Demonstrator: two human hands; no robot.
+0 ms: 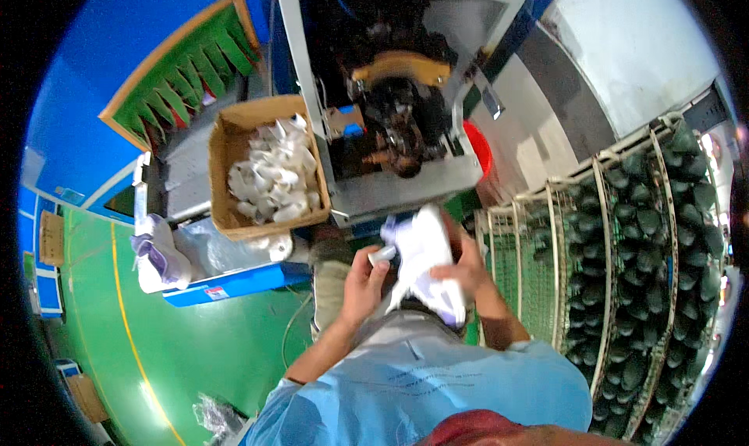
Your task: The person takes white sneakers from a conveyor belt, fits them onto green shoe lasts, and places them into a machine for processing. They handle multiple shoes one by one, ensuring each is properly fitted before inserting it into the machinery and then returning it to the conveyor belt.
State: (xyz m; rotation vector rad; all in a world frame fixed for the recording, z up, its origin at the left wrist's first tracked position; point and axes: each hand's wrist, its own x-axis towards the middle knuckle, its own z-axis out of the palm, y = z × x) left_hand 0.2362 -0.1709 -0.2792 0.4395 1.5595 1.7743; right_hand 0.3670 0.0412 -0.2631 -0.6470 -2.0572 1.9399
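Observation:
My right hand (466,268) grips a white and purple shoe upper (425,251) in front of my body, fingers wrapped round its right side. Between the thumb and fingers of my left hand (360,288) is a small white curved piece (382,254), close to the shoe upper's left side. Similar white curved pieces (273,173) fill an open cardboard box (269,229) to the left, beyond my left hand. Another white and purple shoe upper (162,257) rests left of the box, at the edge of the blue-fronted stand.
Ahead stands a grey-framed machine (406,192) with dark, blurred parts inside. A red bucket (479,151) sits by its right side. On the right, a wire rack (555,266) holds many dark shoe lasts (624,274). A conveyor (187,177) with green hanging flaps (183,91) lies far left.

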